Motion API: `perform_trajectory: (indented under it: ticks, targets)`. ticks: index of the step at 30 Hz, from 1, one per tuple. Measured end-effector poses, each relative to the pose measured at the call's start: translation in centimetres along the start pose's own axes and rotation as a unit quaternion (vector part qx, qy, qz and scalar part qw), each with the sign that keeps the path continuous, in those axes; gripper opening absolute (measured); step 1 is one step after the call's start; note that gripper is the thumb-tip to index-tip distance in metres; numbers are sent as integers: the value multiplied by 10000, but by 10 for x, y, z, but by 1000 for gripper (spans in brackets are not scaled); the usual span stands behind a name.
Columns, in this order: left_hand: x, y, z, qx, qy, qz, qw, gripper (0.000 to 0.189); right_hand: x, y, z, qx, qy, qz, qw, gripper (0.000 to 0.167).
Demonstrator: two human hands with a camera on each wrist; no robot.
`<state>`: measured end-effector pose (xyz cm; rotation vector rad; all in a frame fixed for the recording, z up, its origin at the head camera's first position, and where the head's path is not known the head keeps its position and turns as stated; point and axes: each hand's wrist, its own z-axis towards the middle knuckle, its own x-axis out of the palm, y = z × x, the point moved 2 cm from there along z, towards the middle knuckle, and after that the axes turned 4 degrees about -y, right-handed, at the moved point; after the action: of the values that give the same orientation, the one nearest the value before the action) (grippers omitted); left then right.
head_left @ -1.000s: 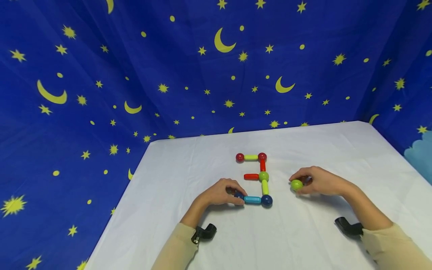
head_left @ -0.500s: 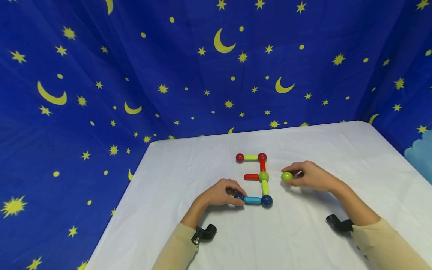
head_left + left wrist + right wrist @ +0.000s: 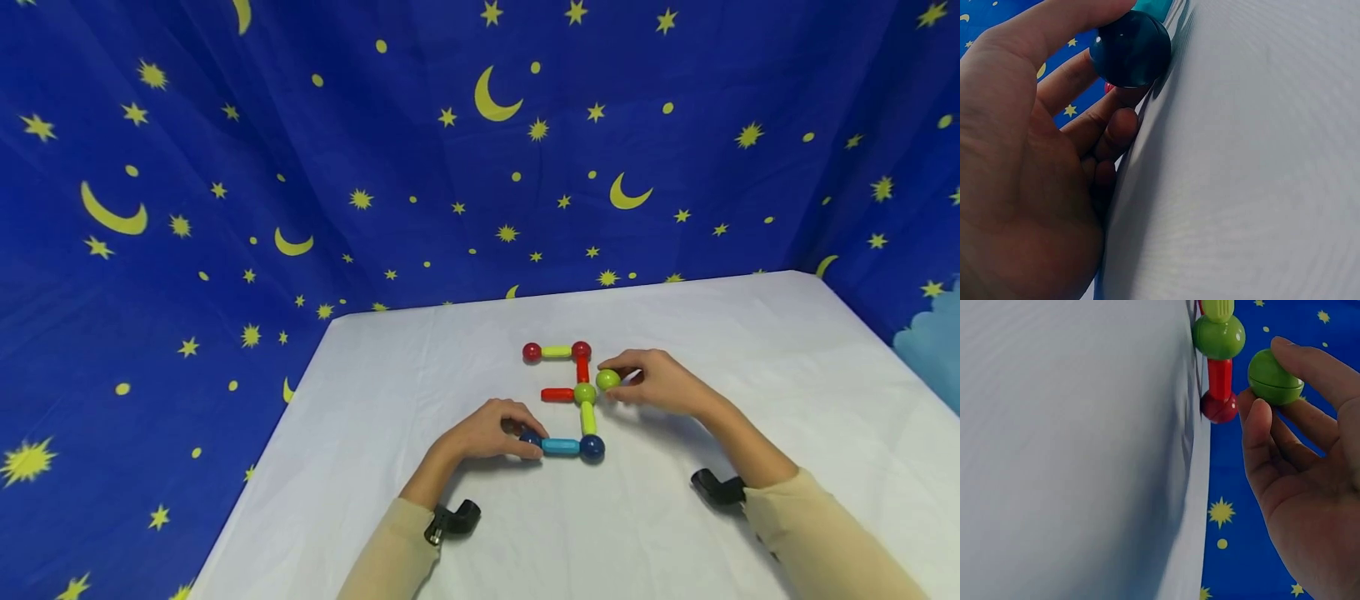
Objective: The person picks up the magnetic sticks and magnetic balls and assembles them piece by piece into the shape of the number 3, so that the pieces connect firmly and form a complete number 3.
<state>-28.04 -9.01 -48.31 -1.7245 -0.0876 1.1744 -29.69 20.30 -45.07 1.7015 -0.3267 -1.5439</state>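
Note:
On the white cloth lies a figure of rods and balls. Its bottom row has a light blue rod [image 3: 561,447] between two dark blue balls. My left hand [image 3: 487,431] pinches the left dark blue ball [image 3: 1130,50] between thumb and fingers. Up from the right dark blue ball [image 3: 592,449] run a yellow-green rod [image 3: 588,418], a green ball [image 3: 584,394], a red rod [image 3: 582,370] and a red ball [image 3: 581,351]. My right hand [image 3: 660,382] pinches a loose green ball [image 3: 1275,378], held off the cloth just right of the figure's green ball.
A second red rod [image 3: 557,394] points left from the figure's green ball. At the top, another yellow-green rod [image 3: 557,352] leads to a left red ball [image 3: 532,353]. A blue curtain [image 3: 420,150] with stars and moons stands behind the white table [image 3: 420,358].
My right hand has carried the green ball leftward and away from me, up close to the figure. The left hand has stayed on the dark blue ball.

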Motion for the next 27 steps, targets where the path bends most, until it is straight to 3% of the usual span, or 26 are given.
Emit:
perform_trajectory:
  ticks: [11,19,27]
  targets:
    - [0,-1,-1,-53,-4,-101,9999,23,11,9,13,-76,76,299,9995,48]
    - [0,0,-1,-18,-2,-100,9999,24,17,22,21,0,149,266,9995,50]
    - [0,0,0,4,4,-43,10000,23,25,33,29,-213,118,232,9994,48]
